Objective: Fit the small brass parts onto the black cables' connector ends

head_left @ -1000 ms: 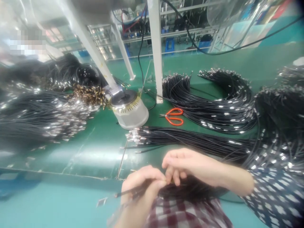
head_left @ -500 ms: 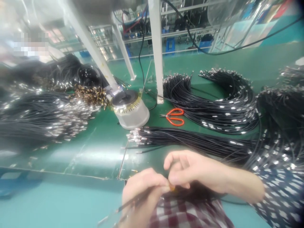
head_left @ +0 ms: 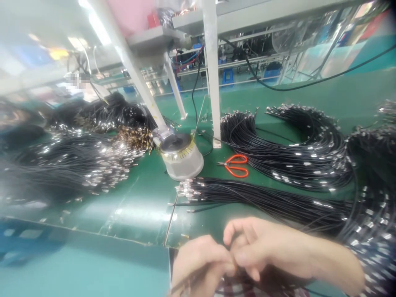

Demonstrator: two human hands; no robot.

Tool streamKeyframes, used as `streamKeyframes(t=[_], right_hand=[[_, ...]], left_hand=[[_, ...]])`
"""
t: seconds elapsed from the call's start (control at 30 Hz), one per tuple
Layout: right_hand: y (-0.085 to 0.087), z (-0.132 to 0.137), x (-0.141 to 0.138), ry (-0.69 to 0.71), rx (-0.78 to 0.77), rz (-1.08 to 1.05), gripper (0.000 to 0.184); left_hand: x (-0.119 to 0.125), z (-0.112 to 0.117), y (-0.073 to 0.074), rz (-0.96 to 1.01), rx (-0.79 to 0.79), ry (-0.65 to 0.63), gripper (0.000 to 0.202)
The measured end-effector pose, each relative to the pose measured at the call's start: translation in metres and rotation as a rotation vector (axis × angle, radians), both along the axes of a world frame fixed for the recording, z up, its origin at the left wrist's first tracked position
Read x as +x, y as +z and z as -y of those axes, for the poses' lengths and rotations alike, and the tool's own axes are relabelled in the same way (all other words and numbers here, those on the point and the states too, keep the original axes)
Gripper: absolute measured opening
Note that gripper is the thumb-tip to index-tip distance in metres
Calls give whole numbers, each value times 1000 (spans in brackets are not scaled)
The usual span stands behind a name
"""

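Observation:
My left hand is closed around a thin black cable, whose lower end trails out of the palm toward the bottom edge. My right hand meets it thumb to thumb, pinching at the same spot above my lap. What sits between the right fingertips is hidden, apart from a small orange-brown hint. Just beyond both hands lies a bundle of black cables with silvery metal ends pointing left. Orange-handled scissors rest behind that bundle.
A round white bowl feeder stands mid-table beside a white post. Curved cable bundles lie at right. More cable piles with shiny and brass ends spread at left. The green table's front edge runs below.
The view has tilted up and turned slightly left, so everything sits lower and farther right. Both hands keep together in the same pinch. The orange-brown piece between them shows less now.

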State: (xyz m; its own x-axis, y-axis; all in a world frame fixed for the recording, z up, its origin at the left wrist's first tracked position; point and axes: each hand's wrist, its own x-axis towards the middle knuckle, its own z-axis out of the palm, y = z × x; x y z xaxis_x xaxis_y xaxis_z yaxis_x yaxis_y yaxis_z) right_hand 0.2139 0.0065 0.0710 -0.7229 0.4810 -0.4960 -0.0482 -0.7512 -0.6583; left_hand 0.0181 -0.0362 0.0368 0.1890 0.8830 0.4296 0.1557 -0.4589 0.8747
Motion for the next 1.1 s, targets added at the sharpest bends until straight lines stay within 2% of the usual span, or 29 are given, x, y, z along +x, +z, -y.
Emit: streamKeyframes(t=[0.17,0.33,0.5,0.6,0.77,0.93,1.0,1.07,1.1], right_hand=[[-3,1,0,55,-69,-69,31],[-7,2,-1,-8,-109,-110,36],[-3,4,-3,22,-115,-95,23],[-1,4,-3,57,-134,-139,18],[0,3,-1,13,-147,-147,23],[-2,4,0,-39,-127,-109,39],[-3,4,-1,-74,-85,-92,43],[-2,3,0,-117,17,-53,42],[-1,1,1,-147,85,-28,40]], left_hand=[[-1,-2,-2,22,77,-114,13],[-3,-4,-1,-27,82,-84,13],[-6,-5,9,-35,8,-184,21],[-7,-5,14,-65,5,-175,23],[-9,-6,17,-40,23,-189,28],[-7,-4,15,-36,-2,-185,28],[-5,-1,15,-8,-91,-94,21],[-2,1,17,99,-295,18,11],[-1,2,19,184,-416,50,13]])
